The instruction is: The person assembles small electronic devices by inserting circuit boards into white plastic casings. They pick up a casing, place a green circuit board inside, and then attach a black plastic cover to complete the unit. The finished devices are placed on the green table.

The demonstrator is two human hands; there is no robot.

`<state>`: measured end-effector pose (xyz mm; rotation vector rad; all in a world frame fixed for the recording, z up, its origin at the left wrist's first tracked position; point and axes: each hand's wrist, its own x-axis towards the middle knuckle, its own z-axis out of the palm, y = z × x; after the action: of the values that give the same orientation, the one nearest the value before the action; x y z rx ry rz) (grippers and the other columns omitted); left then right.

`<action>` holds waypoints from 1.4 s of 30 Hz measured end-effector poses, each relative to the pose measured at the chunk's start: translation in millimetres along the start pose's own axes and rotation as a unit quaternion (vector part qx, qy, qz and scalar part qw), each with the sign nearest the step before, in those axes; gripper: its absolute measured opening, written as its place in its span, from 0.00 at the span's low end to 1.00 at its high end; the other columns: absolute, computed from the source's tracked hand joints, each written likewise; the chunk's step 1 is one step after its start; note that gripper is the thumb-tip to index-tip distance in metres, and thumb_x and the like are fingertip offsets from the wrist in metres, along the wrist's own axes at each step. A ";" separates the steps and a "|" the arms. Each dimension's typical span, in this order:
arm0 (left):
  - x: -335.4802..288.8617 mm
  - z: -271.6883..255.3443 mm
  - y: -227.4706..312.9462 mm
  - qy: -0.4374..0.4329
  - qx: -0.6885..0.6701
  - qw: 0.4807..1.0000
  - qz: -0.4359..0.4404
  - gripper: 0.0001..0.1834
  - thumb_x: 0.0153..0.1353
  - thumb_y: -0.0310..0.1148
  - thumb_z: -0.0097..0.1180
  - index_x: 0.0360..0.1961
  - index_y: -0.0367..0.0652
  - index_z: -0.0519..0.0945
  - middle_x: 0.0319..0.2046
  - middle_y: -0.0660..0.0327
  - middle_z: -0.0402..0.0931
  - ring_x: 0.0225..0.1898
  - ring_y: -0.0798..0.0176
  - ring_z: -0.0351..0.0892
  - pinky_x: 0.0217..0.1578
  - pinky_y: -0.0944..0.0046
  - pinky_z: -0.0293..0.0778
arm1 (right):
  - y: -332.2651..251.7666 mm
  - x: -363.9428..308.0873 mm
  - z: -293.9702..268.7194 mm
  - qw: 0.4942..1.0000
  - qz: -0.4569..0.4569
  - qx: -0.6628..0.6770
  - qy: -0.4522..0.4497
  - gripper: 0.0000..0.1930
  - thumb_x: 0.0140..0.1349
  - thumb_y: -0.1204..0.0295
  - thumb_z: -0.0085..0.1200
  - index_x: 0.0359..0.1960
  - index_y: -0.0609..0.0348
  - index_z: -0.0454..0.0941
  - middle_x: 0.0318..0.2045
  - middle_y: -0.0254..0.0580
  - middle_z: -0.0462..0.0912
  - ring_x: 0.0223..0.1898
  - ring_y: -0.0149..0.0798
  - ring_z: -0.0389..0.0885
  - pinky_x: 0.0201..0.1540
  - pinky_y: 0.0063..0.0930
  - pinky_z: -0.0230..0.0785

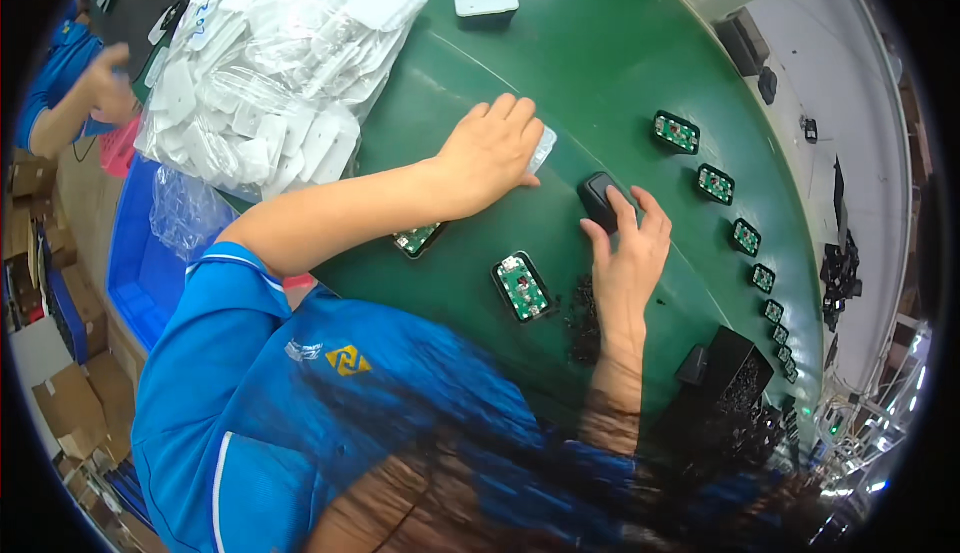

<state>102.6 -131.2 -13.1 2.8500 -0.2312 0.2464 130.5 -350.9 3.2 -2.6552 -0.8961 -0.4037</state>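
My left hand [490, 158] reaches across the table with its fingers curled down over a white plastic cover [543, 150]. Only the cover's right side shows; the fingertips are hidden. To the right, a black plastic case [599, 201] lies with its smooth back up, between the thumb and index finger of my right hand [632, 243]. In front of me an open black case with a green circuit board [523, 286] lies board side up. Another green circuit board [418, 240] in a case is partly covered by my left forearm.
A clear bag of white plastic covers [270, 83] stands at the left, above a blue bin [150, 283]. Cases with circuit boards [677, 133] line the table's right edge. A white-topped case [487, 3] sits far back. Small black parts [582, 323] lie near a black box [725, 378]. Another person's hand [108, 83] is far left.
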 end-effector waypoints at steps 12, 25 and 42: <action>-2.7 0.8 -34.9 0.002 -0.247 0.964 0.100 0.37 0.49 0.20 0.59 0.63 0.45 0.63 0.54 0.56 0.71 0.56 0.52 0.68 0.55 0.55 0.65 | -19.8 26.9 -0.2 0.979 -0.012 0.204 -0.020 0.23 0.51 0.81 0.60 0.51 0.60 0.74 0.47 0.48 0.77 0.49 0.48 0.74 0.52 0.38 0.67; -25.1 1.9 -48.2 -0.031 -0.207 0.968 0.138 0.34 0.47 0.13 0.47 0.59 0.46 0.69 0.64 0.63 0.63 0.65 0.59 0.60 0.61 0.54 0.61 | -29.4 36.4 20.3 0.978 -0.091 0.172 -0.076 0.21 0.51 0.80 0.58 0.50 0.60 0.75 0.47 0.44 0.77 0.47 0.47 0.74 0.48 0.37 0.70; 9.2 11.2 -32.0 0.049 -0.149 0.961 0.227 0.21 0.48 0.30 0.61 0.45 0.38 0.73 0.46 0.55 0.73 0.47 0.54 0.74 0.49 0.57 0.71 | 3.8 43.6 21.6 0.894 0.093 0.412 -0.147 0.18 0.54 0.74 0.60 0.49 0.56 0.79 0.44 0.42 0.80 0.44 0.36 0.77 0.50 0.30 0.69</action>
<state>118.9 -105.1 -30.2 2.4446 -0.8277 0.4023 169.8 -322.3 -1.7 -1.9809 -0.6681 0.3744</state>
